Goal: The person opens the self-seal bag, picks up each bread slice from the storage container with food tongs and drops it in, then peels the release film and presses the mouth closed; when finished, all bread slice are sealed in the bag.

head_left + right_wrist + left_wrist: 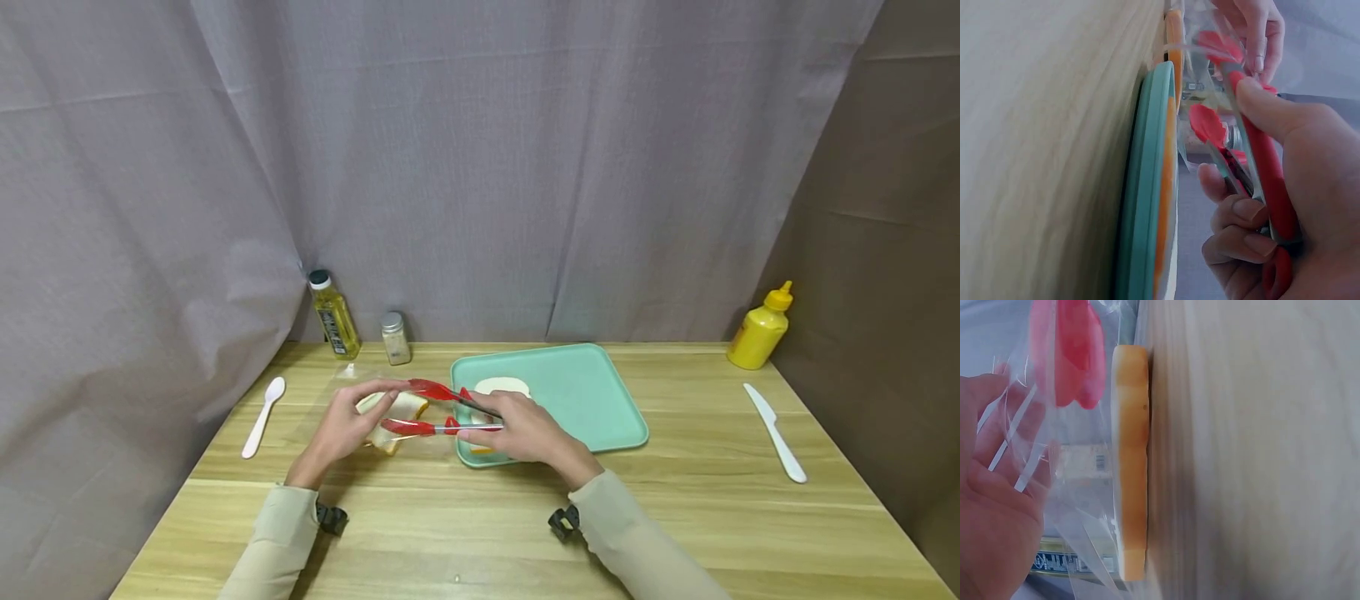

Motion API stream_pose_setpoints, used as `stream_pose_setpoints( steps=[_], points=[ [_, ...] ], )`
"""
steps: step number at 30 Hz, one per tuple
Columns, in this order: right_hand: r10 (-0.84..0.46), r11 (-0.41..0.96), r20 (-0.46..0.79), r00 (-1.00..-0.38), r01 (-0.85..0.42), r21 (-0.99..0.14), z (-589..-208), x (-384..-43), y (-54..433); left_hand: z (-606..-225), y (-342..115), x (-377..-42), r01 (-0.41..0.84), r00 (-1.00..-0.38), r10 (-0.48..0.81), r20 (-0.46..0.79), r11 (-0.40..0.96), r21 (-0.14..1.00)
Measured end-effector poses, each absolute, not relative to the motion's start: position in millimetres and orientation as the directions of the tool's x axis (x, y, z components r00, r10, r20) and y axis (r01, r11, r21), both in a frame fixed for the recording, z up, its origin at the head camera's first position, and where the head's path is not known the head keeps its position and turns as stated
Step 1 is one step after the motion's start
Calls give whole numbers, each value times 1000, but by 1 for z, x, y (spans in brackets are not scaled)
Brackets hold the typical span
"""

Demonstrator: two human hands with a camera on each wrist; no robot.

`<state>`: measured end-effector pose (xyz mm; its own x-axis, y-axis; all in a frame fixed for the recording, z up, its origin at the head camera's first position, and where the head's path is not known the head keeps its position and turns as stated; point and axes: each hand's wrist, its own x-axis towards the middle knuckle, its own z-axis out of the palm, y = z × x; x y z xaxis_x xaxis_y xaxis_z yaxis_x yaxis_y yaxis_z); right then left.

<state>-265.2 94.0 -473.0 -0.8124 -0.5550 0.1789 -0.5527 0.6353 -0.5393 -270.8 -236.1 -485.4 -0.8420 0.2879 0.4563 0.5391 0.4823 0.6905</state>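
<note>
My left hand pinches the edge of a clear plastic bag between thumb and fingertips. A slice of bread with a golden crust lies flat in the bag on the table. My right hand grips a pair of tongs with red handles and red tips. The spread tips of the tongs point left, at the bag's side, above the bread. Under my right hand, another bread slice lies on the left part of a mint-green tray, partly hidden by the hand and tongs.
An oil bottle and a small spice jar stand behind the bag. To the left lies a white spoon. At right are a yellow squeeze bottle and a white knife. Grey curtain closes off the back.
</note>
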Motion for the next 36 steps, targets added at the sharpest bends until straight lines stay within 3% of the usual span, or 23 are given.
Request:
stream_pose_setpoints(
  steps=[12,23,36],
  points=[
    [-487,613,249,-837,-531,-586,-477,-252,135,-484,-235,-272,526,-848,241,472,486,698],
    [-418,737,283,-863,-504,-451,-478,-222,169,-483,-242,-274,512,-846,152,512,502,697],
    [-382,784,265,-885,-462,-414,-484,-204,196,-483,-241,-274,521,-837,165,522,535,665]
  ],
)
